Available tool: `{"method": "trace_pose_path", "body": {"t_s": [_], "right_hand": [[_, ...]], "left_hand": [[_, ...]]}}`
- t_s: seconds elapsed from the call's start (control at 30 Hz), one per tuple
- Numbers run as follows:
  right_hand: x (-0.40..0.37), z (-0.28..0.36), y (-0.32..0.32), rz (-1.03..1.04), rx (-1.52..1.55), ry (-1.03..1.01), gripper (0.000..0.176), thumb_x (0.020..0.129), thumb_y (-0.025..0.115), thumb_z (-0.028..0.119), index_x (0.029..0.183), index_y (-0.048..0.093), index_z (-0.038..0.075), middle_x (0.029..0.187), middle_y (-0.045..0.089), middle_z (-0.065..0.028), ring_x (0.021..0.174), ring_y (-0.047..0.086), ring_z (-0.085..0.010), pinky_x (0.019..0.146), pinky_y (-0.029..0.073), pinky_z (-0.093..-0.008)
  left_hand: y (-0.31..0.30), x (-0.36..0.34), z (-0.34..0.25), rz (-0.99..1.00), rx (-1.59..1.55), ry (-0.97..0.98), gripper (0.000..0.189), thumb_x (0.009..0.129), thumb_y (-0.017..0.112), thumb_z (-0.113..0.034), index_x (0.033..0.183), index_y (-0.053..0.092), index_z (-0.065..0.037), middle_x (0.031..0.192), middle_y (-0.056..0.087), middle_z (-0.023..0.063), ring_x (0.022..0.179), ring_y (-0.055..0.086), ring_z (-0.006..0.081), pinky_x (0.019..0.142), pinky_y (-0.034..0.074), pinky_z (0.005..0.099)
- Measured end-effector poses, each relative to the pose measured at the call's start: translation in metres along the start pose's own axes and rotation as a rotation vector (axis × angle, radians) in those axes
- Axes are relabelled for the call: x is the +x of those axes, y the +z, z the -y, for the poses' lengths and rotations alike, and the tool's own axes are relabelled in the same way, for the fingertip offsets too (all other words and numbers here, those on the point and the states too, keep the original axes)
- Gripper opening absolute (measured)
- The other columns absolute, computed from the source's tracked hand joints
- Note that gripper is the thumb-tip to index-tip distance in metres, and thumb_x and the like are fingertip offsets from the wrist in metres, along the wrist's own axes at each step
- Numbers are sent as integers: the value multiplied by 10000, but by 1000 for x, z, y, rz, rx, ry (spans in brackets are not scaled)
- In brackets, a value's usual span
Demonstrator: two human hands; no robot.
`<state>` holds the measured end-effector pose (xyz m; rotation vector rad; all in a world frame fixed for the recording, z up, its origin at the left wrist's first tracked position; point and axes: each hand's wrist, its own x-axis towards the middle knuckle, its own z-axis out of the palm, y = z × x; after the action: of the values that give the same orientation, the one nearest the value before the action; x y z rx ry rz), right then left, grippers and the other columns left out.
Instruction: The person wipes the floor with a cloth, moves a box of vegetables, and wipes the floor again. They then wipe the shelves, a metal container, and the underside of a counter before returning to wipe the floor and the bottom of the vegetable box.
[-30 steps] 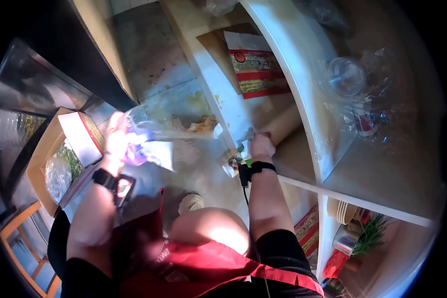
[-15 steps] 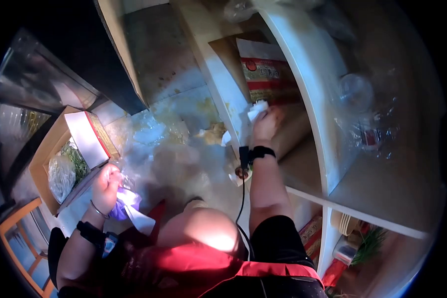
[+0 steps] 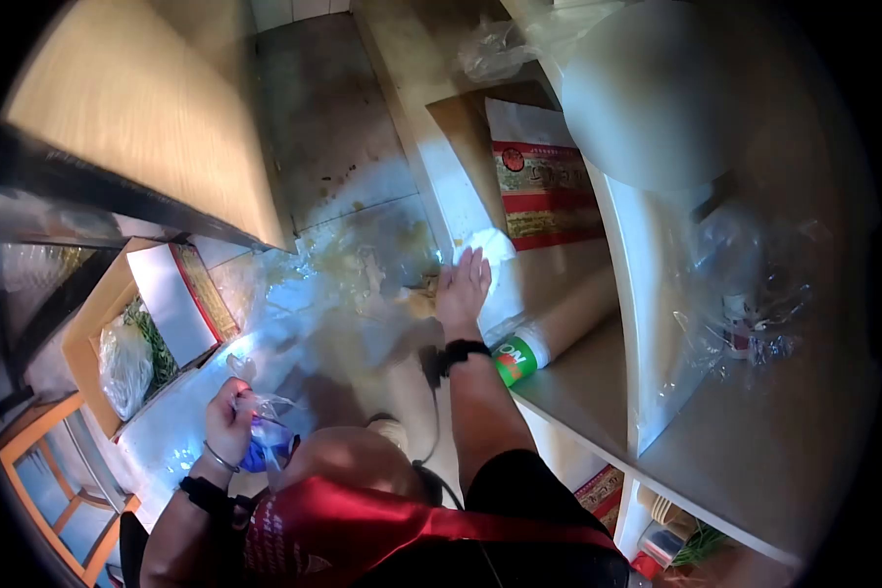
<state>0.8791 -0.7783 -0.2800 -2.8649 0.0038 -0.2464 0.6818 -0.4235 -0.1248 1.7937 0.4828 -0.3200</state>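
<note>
My right hand (image 3: 464,294) presses a crumpled white tissue (image 3: 488,252) against the pale front edge of the shelf (image 3: 458,201). Its fingers are stretched over part of the tissue. Low on the left, the fingers of my left hand (image 3: 227,412) are curled round the top of a crinkled clear and purple plastic packet (image 3: 269,443), which hangs near my knee. What the packet contains I cannot make out. A green and white cylinder (image 3: 522,359) lies on the shelf beside my right wrist.
A red-banded cardboard box (image 3: 544,176) is inside the shelf unit. Clear plastic packaging (image 3: 745,304) lies in the right compartment. On the left, an open carton (image 3: 98,377) holds greens and a plastic bag. Yellowish wet patches mark the floor (image 3: 348,240). A wooden chair (image 3: 54,490) stands lower left.
My right hand has moved left and down with the tissue, now flattened on the shelf edge. My left hand has dropped lower with the packet. The green and white cylinder has come into view.
</note>
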Motion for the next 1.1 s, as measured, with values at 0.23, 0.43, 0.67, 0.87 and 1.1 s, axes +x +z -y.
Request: {"method": "trace_pose_path", "body": {"t_s": [0.23, 0.43, 0.67, 0.87, 1.1], "right_hand": [[102, 60, 25, 32, 25, -12, 562, 832, 551, 264, 1326, 408, 39, 1437, 319, -94, 1261, 311, -317, 1052, 246, -389], [137, 58, 23, 215, 40, -89, 571, 796, 527, 128, 1349, 387, 94, 1438, 318, -44, 1225, 335, -300, 1056, 253, -348], [-7, 2, -24, 167, 15, -16, 566, 764, 510, 5, 1319, 418, 67, 1389, 376, -98, 1106, 428, -319, 994, 348, -368], [-47, -6, -39, 168, 77, 272, 524, 767, 538, 24, 1282, 489, 107, 1229, 462, -154, 1096, 411, -328, 967, 355, -361], [0, -52, 0, -87, 137, 409, 443, 775, 546, 32, 1214, 539, 87, 1162, 477, -169, 1083, 425, -320, 922, 385, -381]], "left_hand": [[7, 5, -17, -30, -8, -28, 176, 767, 381, 79, 847, 483, -41, 722, 484, -10, 657, 465, 68, 569, 386, 207], [0, 0, -22, -129, 123, -56, 133, 799, 394, 60, 832, 466, -46, 717, 449, -22, 659, 437, 68, 577, 381, 222], [1, -1, -10, -183, 68, 106, 47, 854, 456, -13, 851, 501, -29, 654, 516, 29, 602, 504, 89, 543, 422, 248], [-3, -6, 5, -146, 78, 144, 39, 828, 479, -44, 835, 509, -22, 644, 530, 44, 622, 505, 107, 571, 425, 271], [-24, -18, 30, -184, 50, 18, 51, 809, 466, -11, 842, 505, -12, 666, 512, 43, 648, 489, 104, 580, 416, 257]]}}
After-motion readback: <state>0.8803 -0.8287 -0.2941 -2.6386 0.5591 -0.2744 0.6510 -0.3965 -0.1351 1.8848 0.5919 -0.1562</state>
